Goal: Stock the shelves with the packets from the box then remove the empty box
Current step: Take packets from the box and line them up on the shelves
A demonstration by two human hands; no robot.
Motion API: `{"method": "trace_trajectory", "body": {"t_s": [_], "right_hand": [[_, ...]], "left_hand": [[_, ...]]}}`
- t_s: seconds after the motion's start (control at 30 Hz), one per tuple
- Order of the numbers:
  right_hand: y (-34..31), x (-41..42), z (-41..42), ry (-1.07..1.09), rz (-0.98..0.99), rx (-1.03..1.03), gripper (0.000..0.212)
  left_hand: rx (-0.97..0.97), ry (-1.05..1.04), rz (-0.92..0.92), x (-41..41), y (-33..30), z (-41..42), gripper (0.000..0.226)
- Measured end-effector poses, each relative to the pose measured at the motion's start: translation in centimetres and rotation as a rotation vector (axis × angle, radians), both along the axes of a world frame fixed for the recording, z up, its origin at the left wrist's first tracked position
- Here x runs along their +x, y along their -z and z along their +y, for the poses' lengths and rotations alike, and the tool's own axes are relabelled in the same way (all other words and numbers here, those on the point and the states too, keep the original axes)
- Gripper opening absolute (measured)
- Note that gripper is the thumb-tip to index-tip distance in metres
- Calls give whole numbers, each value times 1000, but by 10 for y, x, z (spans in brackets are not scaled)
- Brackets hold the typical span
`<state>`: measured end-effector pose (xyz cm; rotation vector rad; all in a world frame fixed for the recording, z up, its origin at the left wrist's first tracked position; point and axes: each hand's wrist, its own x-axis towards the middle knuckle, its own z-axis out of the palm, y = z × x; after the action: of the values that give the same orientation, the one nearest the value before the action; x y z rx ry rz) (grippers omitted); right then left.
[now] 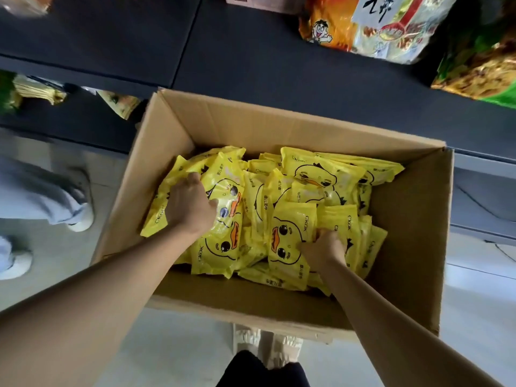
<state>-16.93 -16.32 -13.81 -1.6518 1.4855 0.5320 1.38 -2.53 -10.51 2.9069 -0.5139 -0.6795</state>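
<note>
Both hands are working inside the open brown corrugated cardboard box (279,129), which is standing on the pale floor against the dark shelf (251,60) just beyond them. The left hand (190,205) is lying over the top of a bright yellow, glossy plastic packet printed with a cartoon duck face (223,213), fingers curling round its far edge and thumb pressing on its face. The right hand (324,247) is digging down between upright packets near the right wall of the box, fingers curled and pinching one of them; the fingertips are hidden among the film, so the exact hold cannot be told. The packets are filling the bottom of the box in a loose, overlapping heap between and beyond the hands, some lying flat, some standing on edge. In judgement, they are light, soft and flexible, with a slick film likely to be slipping against neighbouring packets; taking hold across the flat body or along a sealed edge appears safest, several at a time. The box is looking largely full, so stocking is at an early stage. Large printed snack bags (377,26) are occupying the shelf beyond the right hand.
</note>
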Motion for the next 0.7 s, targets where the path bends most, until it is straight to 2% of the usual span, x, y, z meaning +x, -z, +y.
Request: {"method": "trace_trajectory", "body": {"t_s": [0.17, 0.3, 0.4, 0.5, 0.6, 0.63, 0.7], "right_hand": [[2, 10, 19, 137, -115, 24, 40], [0, 11, 18, 226, -180, 4, 39], [-14, 6, 10, 208, -227, -65, 27], [-45, 2, -3, 141, -294, -132, 29], [-90, -1, -17, 108, -384, -161, 53], [-106, -2, -22, 85, -416, -172, 54], [-139, -5, -32, 22, -490, -217, 40]], "left_hand": [[58, 98, -62, -1, 6, -17, 41], [-39, -88, 102, -3, 9, -24, 50], [-66, -107, 120, 1, 0, -18, 55], [-131, -78, 128, -1, -23, -13, 57], [-249, -83, 146, -1, -57, -14, 48], [-296, -84, 166, -1, -72, -15, 43], [-408, -76, 190, -1, -105, -19, 31]]}}
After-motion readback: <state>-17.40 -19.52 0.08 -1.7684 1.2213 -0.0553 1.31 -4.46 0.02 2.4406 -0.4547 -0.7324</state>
